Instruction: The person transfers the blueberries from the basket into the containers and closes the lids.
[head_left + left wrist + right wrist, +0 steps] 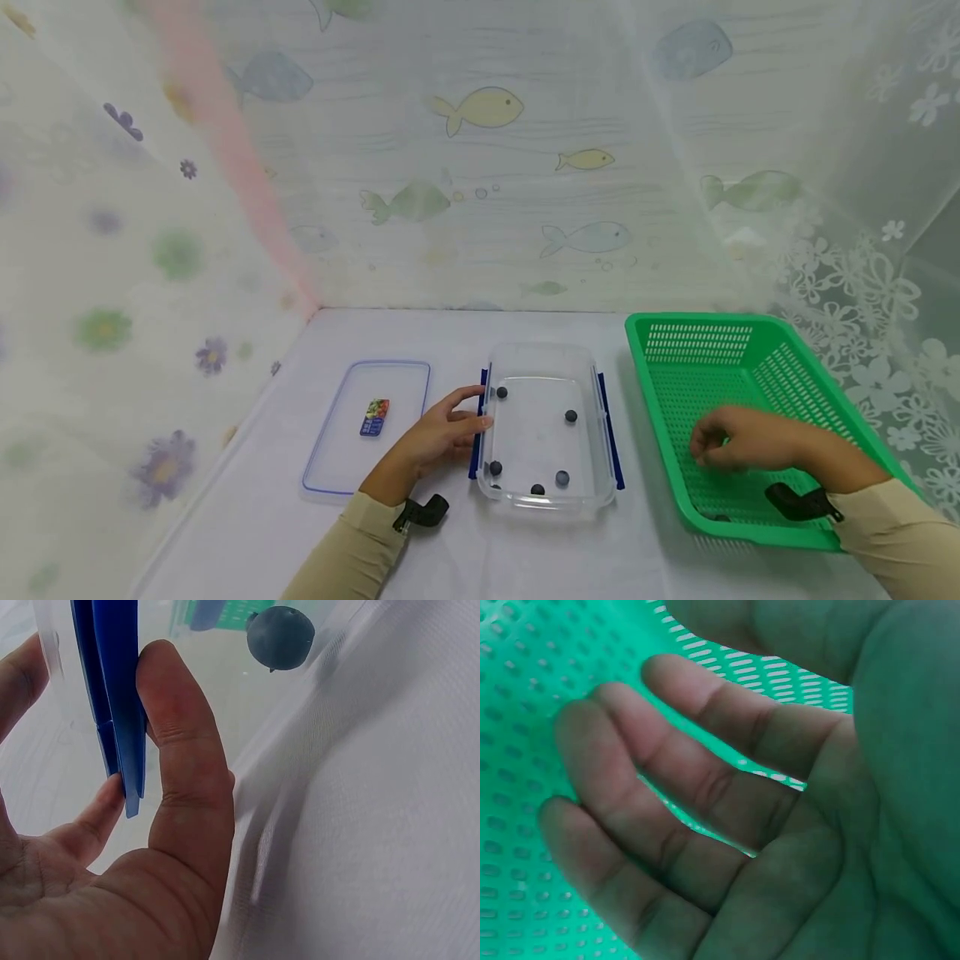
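Note:
A clear plastic container (pixel 536 433) with blue side latches stands on the white cloth, with several blueberries (pixel 571 416) lying apart on its floor. My left hand (pixel 442 437) holds its left side. In the left wrist view the thumb lies against the blue latch (pixel 120 697), a fingertip touches the latch's other side, and one blueberry (pixel 280 637) shows through the wall. My right hand (pixel 750 439) is inside the green basket (pixel 686 492), palm bare and fingers (pixel 682 761) loosely bent. Near the basket's front wall is a small dark round thing (pixel 720 517), partly hidden by the rim.
A clear lid (pixel 330 454) with a blue-edged seal and a colorful label (pixel 375 417) lies flat left of the container. The basket's tall perforated walls surround my right hand. Patterned curtains (pixel 480 208) hang behind the table and at both sides.

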Available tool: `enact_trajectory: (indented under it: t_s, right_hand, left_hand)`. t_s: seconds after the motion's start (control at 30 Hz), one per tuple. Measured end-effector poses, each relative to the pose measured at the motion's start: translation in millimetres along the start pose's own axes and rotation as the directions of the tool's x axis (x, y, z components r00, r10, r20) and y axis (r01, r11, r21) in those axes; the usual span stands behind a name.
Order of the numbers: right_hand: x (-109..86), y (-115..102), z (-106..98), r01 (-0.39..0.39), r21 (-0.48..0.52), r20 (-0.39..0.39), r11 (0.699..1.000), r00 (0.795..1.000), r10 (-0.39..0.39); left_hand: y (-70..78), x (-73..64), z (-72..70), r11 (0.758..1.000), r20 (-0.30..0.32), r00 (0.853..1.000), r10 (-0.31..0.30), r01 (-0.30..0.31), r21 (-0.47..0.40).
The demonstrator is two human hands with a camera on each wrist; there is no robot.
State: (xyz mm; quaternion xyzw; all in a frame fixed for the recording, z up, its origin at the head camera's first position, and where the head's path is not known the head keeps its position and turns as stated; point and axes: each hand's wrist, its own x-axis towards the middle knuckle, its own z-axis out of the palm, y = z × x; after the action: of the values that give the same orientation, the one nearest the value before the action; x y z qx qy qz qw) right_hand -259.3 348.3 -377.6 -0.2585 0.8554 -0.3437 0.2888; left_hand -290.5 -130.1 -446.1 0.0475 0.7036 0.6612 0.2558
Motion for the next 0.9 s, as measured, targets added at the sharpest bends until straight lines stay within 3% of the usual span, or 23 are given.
enact_trajectory:
  t_s: [0.17,0.5,0.9]
  right_hand:
    - [0.3,4.7,4.6,-0.042,0.033,0.057,0.999,0.998,0.041]
    - [7.1,3.6,12.6,-0.138,0.063,0.095,0.988,0.987,0.131]
    - [9.1,-6.2,21.8,-0.101,0.065,0.122,0.993,0.988,0.092]
  left_hand:
    - [-1.8,0.5,0.0,1.000,0.002,1.000,0.004,-0.004,0.006]
    - [-3.1,1.4,-1.2,1.000,-0.006,1.000,0.003,-0.003,-0.001]
    - [-4.7,2.3,-1.9,1.000,-0.006,1.000,0.007,-0.007,0.005]
